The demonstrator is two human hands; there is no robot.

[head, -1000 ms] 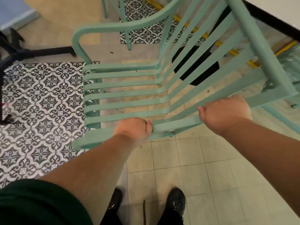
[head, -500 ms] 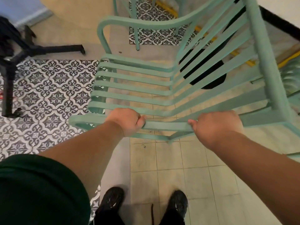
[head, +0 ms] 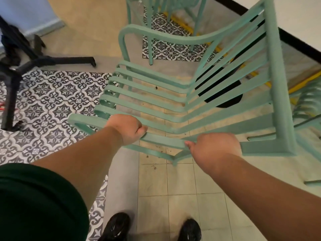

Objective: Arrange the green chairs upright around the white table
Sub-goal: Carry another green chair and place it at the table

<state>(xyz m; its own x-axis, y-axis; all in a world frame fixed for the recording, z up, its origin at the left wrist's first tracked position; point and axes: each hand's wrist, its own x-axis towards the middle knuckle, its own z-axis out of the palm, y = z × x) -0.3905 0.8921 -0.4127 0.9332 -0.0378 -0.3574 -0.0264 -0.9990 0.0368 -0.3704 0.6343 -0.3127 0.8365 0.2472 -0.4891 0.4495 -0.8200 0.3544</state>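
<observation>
A green slatted chair (head: 173, 94) stands in front of me, its seat facing left and its backrest toward the white table (head: 298, 18) at the upper right. My left hand (head: 128, 127) grips the nearest slat of the seat. My right hand (head: 215, 150) grips the nearest bar of the backrest frame. The chair's legs are mostly hidden beneath it. A second green chair (head: 163, 9) stands upright beyond it, and part of a third green chair (head: 309, 101) shows at the right edge.
A black stand with spread legs (head: 52, 60) stands at the left on patterned tiles. The table's round black base (head: 224, 94) shows through the chair slats. Yellow floor lines (head: 304, 82) run under the table. My shoes (head: 189, 230) are on plain tiles.
The chair has shifted right and nearer the table, with both hands keeping their grip. My view has swung so the black stand and the far chair show more.
</observation>
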